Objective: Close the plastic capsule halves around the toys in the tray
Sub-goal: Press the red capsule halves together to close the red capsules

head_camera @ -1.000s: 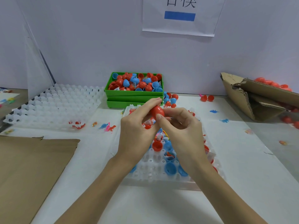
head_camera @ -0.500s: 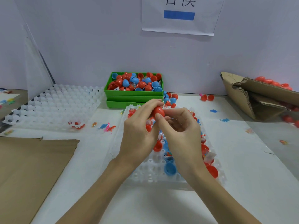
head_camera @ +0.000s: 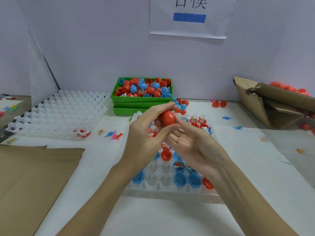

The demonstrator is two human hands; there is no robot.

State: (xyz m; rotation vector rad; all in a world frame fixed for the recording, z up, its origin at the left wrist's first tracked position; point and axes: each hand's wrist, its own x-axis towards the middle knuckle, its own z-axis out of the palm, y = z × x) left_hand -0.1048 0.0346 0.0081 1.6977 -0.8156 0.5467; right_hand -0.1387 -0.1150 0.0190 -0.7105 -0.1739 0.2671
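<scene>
Red capsule point(head_camera: 168, 118) pinched by left hand point(head_camera: 144, 132); right hand point(head_camera: 190, 143) palm-up.

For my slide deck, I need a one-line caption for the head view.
Left hand grips a closed red capsule above the tray; right hand lies open beside it.

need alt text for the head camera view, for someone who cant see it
Two bare hands hold a closed red capsule above a white tray of open blue and red capsule halves; the left hand grips it, and the right hand lies open, palm up, beside it. Behind is a green bin of capsule halves, with an empty white tray to the left.
</scene>
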